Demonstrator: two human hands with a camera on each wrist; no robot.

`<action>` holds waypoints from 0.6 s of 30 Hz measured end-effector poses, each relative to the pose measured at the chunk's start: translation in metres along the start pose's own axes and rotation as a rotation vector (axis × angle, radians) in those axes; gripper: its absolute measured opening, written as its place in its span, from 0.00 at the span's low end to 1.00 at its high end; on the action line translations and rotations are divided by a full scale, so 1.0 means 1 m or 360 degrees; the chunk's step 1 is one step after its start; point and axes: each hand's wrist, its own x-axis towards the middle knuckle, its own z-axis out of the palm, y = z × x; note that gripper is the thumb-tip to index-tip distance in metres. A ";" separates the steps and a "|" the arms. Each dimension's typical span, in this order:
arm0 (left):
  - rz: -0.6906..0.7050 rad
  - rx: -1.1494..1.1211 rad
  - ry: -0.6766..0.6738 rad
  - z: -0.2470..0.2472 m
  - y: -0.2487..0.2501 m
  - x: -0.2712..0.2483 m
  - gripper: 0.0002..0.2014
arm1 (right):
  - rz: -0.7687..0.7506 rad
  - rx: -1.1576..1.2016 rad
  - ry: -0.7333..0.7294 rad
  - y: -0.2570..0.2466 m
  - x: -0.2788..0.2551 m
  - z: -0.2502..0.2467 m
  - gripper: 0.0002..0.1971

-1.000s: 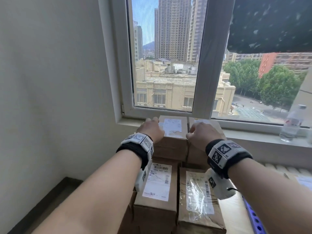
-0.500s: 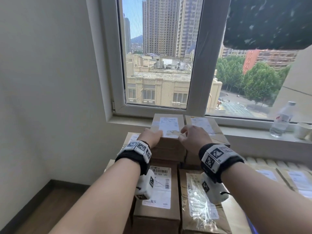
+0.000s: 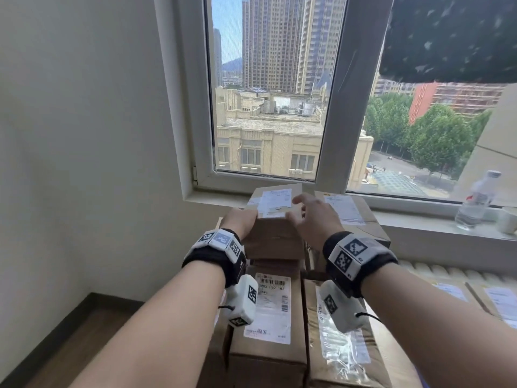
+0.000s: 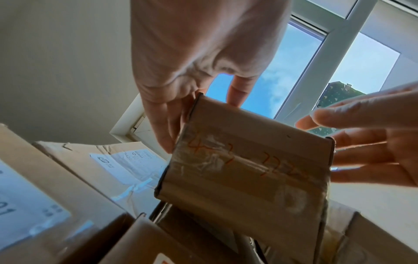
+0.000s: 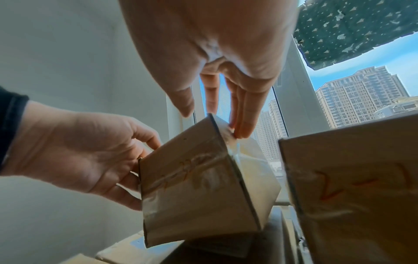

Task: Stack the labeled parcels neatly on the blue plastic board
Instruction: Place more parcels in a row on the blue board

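Observation:
A small brown labeled parcel (image 3: 272, 233) tops the stack under the window, its near end tilted up. My left hand (image 3: 240, 224) grips its left side, thumb over the top edge and fingers along the side wall. My right hand (image 3: 313, 217) is spread, its straight fingertips touching the parcel's upper right edge. The left wrist view shows the parcel (image 4: 244, 169) with orange writing on its taped end, between my left hand (image 4: 181, 80) and my right hand (image 4: 373, 142). In the right wrist view my right hand (image 5: 226, 89) hangs over the parcel (image 5: 192, 187); my left hand (image 5: 79, 151) holds it. I cannot make out the blue board.
A second top parcel (image 3: 347, 211) sits close on the right. Lower labeled parcels (image 3: 268, 303) lie in front, with more at the far right (image 3: 500, 301). A water bottle (image 3: 475, 203) and a white cup (image 3: 507, 219) stand on the window sill (image 3: 433, 228). A wall closes the left side.
Both hands have drawn back from the parcel's far end to its near end. The right hand has uncurled and spread. The parcel's near end now sits tilted up.

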 end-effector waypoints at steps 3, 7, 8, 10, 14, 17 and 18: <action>0.0026 -0.0118 -0.0007 -0.011 0.003 -0.012 0.22 | 0.0017 0.0124 0.0096 -0.011 0.002 -0.002 0.18; 0.0104 -0.0324 -0.0009 -0.029 0.015 -0.041 0.05 | 0.0001 0.0261 0.0207 -0.023 0.001 -0.010 0.18; 0.0114 -0.0397 0.0007 -0.033 0.019 -0.048 0.04 | -0.0011 0.0286 0.0233 -0.025 0.001 -0.013 0.19; 0.0144 -0.0599 0.0073 -0.041 0.024 -0.054 0.05 | -0.0056 0.0339 0.0316 -0.028 0.001 -0.018 0.21; 0.0287 -0.0812 0.0112 -0.049 0.037 -0.057 0.08 | -0.0157 0.0553 0.0453 -0.033 -0.002 -0.027 0.24; 0.0342 -0.0854 0.0133 -0.049 0.042 -0.045 0.33 | -0.0187 0.0734 0.0490 -0.029 -0.008 -0.036 0.28; 0.0321 -0.0878 0.0105 -0.047 0.044 -0.041 0.44 | -0.0189 0.0790 0.0493 -0.027 -0.010 -0.040 0.29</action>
